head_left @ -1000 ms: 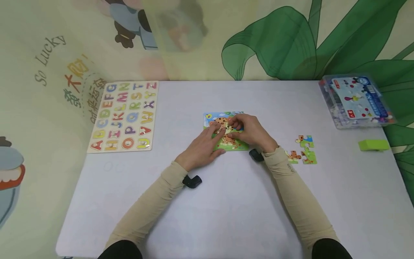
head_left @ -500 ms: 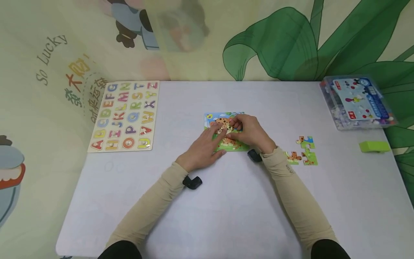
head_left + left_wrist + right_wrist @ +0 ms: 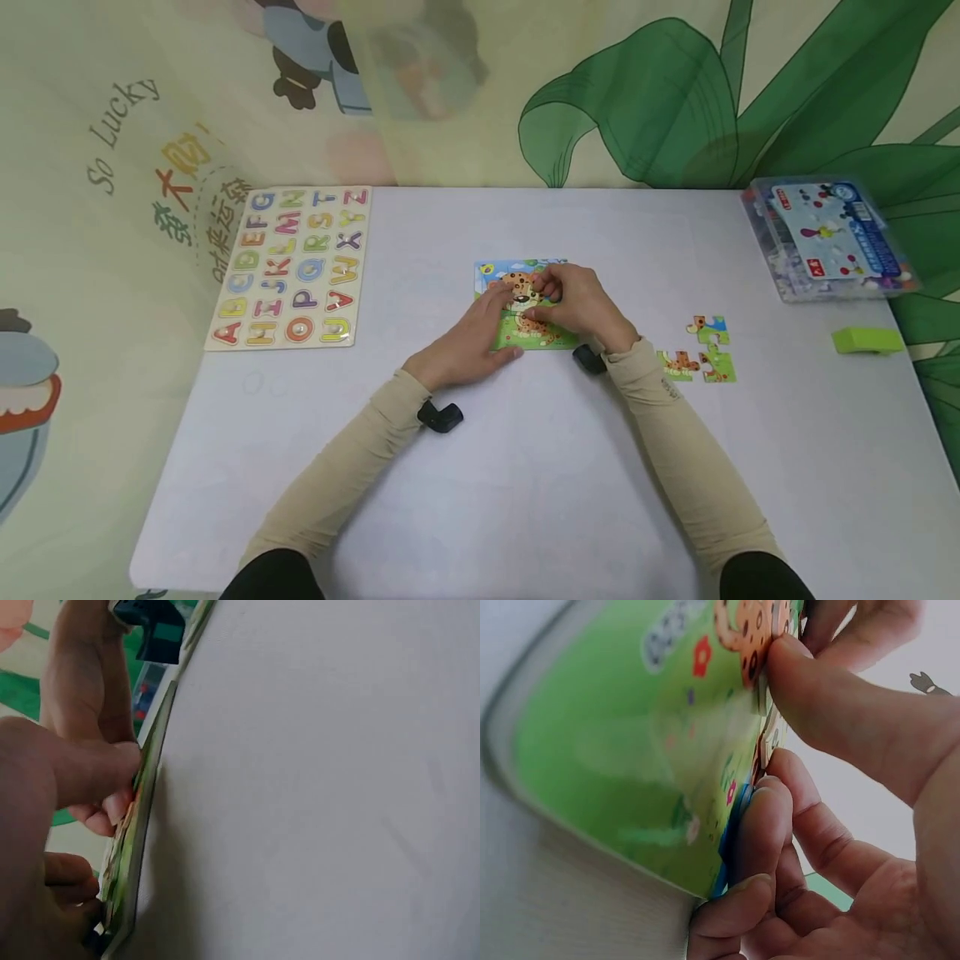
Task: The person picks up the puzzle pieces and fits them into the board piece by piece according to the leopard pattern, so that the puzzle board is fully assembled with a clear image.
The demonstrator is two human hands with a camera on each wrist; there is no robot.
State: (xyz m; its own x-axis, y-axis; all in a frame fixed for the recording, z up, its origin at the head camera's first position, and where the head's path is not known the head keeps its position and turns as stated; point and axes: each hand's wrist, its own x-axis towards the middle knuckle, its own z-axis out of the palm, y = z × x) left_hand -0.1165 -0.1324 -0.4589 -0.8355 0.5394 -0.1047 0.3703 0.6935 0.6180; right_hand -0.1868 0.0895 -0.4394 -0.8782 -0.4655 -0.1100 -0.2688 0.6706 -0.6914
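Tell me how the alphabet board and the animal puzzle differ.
The alphabet board is bigger than the animal puzzle. The board carries colorful letters; the puzzle pictures a spotted animal. The left hand and right hand touch the puzzle, while neither touches the board. Both are flat and brightly colored.

Beige, wrinkled sleeves point(image 3: 337, 471) taper to snug cuffs point(image 3: 408, 395), meeting black cloth point(image 3: 765, 577) at the bottom edge of the frame. A small dark marking point(image 3: 670, 388) shows on the right sleeve point(image 3: 697, 475); an angular black device point(image 3: 440, 417) sits by each cuff.
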